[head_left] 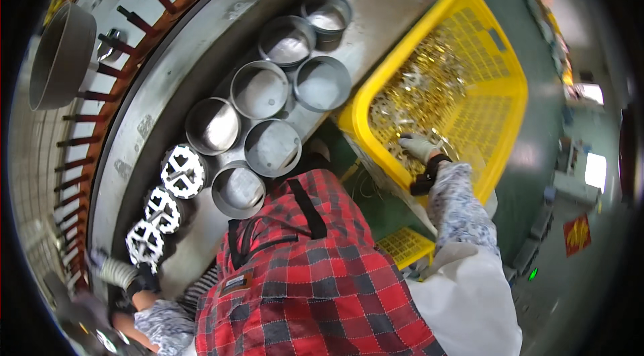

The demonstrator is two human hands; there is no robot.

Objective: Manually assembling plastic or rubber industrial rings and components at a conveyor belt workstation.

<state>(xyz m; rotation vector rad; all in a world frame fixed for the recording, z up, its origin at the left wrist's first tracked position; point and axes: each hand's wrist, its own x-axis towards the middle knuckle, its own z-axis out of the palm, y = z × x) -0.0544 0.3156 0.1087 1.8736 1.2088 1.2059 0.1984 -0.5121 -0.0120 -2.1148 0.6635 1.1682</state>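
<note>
My right hand [419,146], in a pale glove with dark fingertips, reaches into a yellow plastic basket [362,111]. Its fingers are drawn together against a heap of small shiny gold and silver metal pieces [424,77]; what lies between them is hidden. At the lower left, my left hand [114,272], also gloved, is beside a curved row of upright reddish-brown rods [94,118]. Its fingers are blurred near the picture's rim, so their grip cannot be made out. Close to that hand stand three round holders with bright cut-out tops [182,171].
Several open round metal tins [260,89] stand on the grey metal bench [382,4]. A large grey cylinder [64,54] hangs by the rods at upper left. A smaller yellow crate [406,247] is low beside my right arm. Green floor [533,175] extends to the right.
</note>
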